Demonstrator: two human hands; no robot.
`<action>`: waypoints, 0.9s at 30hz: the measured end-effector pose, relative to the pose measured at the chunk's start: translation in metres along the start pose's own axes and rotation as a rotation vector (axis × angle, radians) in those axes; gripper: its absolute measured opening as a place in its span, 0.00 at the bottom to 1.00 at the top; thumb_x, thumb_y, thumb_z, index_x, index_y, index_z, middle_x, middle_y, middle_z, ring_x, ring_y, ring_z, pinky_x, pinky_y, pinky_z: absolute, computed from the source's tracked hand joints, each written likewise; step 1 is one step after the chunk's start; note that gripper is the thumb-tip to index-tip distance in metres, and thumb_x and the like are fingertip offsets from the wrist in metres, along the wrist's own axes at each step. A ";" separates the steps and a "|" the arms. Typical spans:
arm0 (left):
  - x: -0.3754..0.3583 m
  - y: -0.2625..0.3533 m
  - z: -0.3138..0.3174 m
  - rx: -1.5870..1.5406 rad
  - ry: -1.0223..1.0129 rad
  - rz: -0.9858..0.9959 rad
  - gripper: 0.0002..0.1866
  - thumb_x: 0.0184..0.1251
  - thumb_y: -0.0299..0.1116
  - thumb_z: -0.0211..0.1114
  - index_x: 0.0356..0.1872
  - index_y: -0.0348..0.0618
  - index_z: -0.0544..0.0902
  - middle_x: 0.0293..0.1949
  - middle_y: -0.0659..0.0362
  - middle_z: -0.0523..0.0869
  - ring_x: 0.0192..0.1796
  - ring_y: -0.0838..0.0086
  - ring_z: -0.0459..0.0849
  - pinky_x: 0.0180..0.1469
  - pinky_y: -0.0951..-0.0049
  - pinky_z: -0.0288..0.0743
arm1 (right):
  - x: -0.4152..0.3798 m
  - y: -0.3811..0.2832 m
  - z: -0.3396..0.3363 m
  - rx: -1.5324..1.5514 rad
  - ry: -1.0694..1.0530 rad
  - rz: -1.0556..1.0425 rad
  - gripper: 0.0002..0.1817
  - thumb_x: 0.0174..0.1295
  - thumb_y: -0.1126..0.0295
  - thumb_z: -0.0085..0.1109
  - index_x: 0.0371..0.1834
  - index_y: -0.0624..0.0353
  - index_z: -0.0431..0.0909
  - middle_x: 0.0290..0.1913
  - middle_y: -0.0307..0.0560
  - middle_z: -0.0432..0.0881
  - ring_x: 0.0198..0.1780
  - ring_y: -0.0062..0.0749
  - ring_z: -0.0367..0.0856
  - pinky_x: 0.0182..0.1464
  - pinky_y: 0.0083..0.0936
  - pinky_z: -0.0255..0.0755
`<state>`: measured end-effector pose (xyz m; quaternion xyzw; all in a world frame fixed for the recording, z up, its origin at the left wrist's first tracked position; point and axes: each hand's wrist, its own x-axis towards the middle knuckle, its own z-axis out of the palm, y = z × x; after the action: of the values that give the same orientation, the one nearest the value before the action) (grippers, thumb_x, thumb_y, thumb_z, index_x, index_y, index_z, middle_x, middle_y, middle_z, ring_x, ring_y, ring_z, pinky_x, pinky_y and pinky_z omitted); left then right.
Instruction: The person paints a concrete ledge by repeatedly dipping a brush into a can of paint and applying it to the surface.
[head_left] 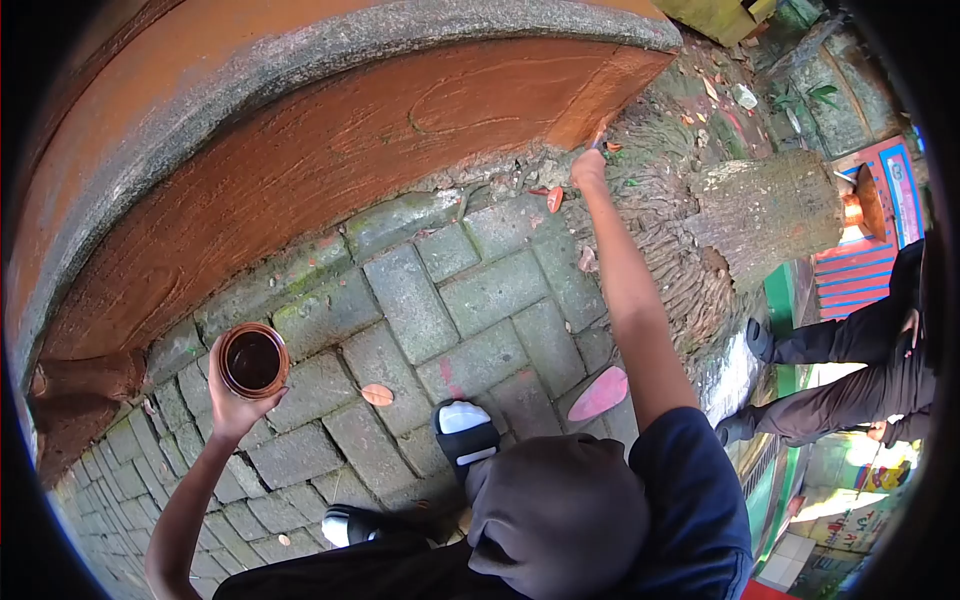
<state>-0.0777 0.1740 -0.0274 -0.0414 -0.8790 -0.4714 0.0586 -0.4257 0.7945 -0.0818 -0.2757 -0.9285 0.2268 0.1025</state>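
My left hand is wrapped around a round brown cup with dark liquid inside, held above the paving at the left. At the far end of the orange-brown wall, my right hand is closed on a small paintbrush. Only a little of the brush shows beyond my fingers, and its tip is close to or against the lower wall corner. The wall surface looks coated in reddish brown, with a rough grey ledge along its top.
Grey paving bricks lie below me, with fallen leaves and a pink patch. My sandalled foot rests there. A tree trunk with spreading roots stands beside my right arm. Another person's legs are at the right.
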 end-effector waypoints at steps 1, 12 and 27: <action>0.003 0.000 -0.003 -0.001 0.003 0.007 0.58 0.35 0.38 0.85 0.69 0.33 0.59 0.63 0.48 0.73 0.66 0.61 0.73 0.70 0.61 0.65 | -0.004 -0.004 -0.001 0.054 -0.146 0.105 0.10 0.59 0.76 0.56 0.38 0.72 0.82 0.44 0.69 0.84 0.49 0.55 0.85 0.51 0.41 0.79; 0.018 -0.001 -0.024 -0.071 0.263 -0.119 0.47 0.42 0.33 0.83 0.64 0.35 0.65 0.59 0.50 0.76 0.62 0.65 0.76 0.67 0.65 0.68 | -0.245 -0.164 0.098 0.482 -0.197 -0.091 0.27 0.54 0.77 0.61 0.53 0.83 0.60 0.43 0.77 0.79 0.49 0.65 0.81 0.53 0.45 0.76; -0.024 -0.029 -0.094 0.042 0.326 0.013 0.48 0.42 0.33 0.83 0.66 0.35 0.63 0.59 0.51 0.75 0.64 0.65 0.75 0.68 0.64 0.67 | -0.210 -0.063 -0.017 0.063 -0.012 -0.411 0.33 0.64 0.74 0.52 0.74 0.62 0.56 0.43 0.72 0.82 0.45 0.65 0.82 0.48 0.53 0.75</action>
<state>-0.0516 0.0791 -0.0028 0.0309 -0.8672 -0.4531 0.2043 -0.2757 0.6361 -0.0507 -0.0756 -0.9582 0.2317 0.1498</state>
